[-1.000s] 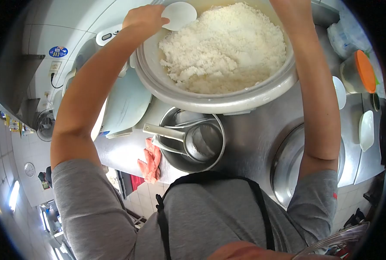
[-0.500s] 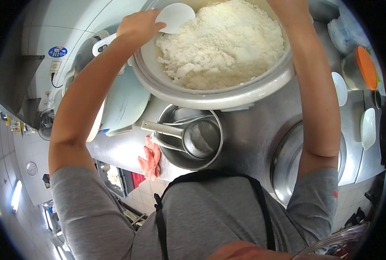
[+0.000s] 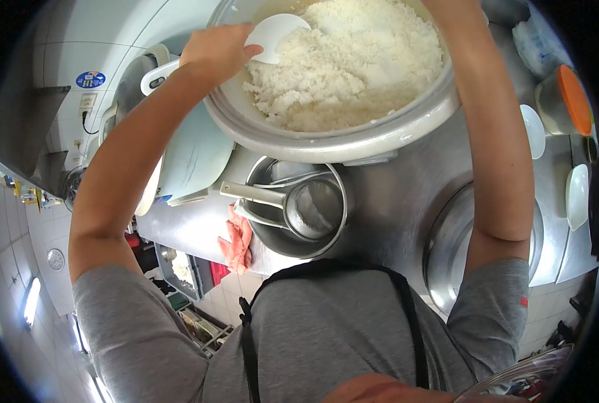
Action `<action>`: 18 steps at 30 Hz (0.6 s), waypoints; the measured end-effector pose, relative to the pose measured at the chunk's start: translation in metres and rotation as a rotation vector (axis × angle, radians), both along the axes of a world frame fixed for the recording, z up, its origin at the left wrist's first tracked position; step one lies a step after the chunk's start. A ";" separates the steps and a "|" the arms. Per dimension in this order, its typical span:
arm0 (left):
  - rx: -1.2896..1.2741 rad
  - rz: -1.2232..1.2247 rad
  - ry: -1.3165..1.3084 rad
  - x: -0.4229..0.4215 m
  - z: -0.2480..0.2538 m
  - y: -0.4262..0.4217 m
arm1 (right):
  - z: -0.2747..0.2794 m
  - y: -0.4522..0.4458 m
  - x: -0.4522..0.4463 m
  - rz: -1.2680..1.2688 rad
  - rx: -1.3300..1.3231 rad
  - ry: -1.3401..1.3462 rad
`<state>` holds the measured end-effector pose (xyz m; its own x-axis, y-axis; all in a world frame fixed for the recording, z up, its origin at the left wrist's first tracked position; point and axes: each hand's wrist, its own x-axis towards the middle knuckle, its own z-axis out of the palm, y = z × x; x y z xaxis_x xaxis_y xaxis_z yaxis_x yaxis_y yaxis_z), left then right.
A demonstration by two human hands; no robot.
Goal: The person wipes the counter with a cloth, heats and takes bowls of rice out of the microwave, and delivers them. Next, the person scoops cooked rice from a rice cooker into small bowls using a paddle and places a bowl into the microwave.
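Note:
My left hand (image 3: 220,48) is closed on the edge of a white, rounded, flat scraper (image 3: 272,39). The scraper meets the left side of the cooked white rice (image 3: 360,64). That rice fills a large white tub (image 3: 339,144) with a thick rim. My right arm reaches up past the tub's right rim, and only the wrist end of my right hand (image 3: 450,8) shows at the top edge of the picture. Its fingers are out of frame, so what they hold or touch is hidden.
Close to my body, a steel pot (image 3: 343,215) holds a long-handled strainer (image 3: 311,209). A pink cloth (image 3: 236,242) lies left of it. A round steel tray (image 3: 440,248) sits under my right arm. Rightward are an orange-lidded container (image 3: 573,101) and white dishes (image 3: 577,195).
My left hand and the scraper have shifted slightly right and down against the rice, and the scraper has tilted. The view has moved a little; my right arm keeps nearly the same pose.

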<state>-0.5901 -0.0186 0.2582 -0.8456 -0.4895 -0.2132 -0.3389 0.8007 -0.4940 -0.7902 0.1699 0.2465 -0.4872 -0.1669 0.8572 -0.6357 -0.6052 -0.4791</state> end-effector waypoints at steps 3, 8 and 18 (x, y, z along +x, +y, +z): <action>0.035 -0.004 0.037 0.008 0.004 0.013 | -0.002 -0.002 -0.003 -0.042 0.009 0.026; 0.051 0.006 0.037 0.012 0.008 0.021 | -0.003 -0.001 -0.004 -0.054 0.018 0.032; 0.209 0.067 0.013 0.025 0.022 0.037 | -0.005 -0.003 -0.004 -0.066 0.024 0.035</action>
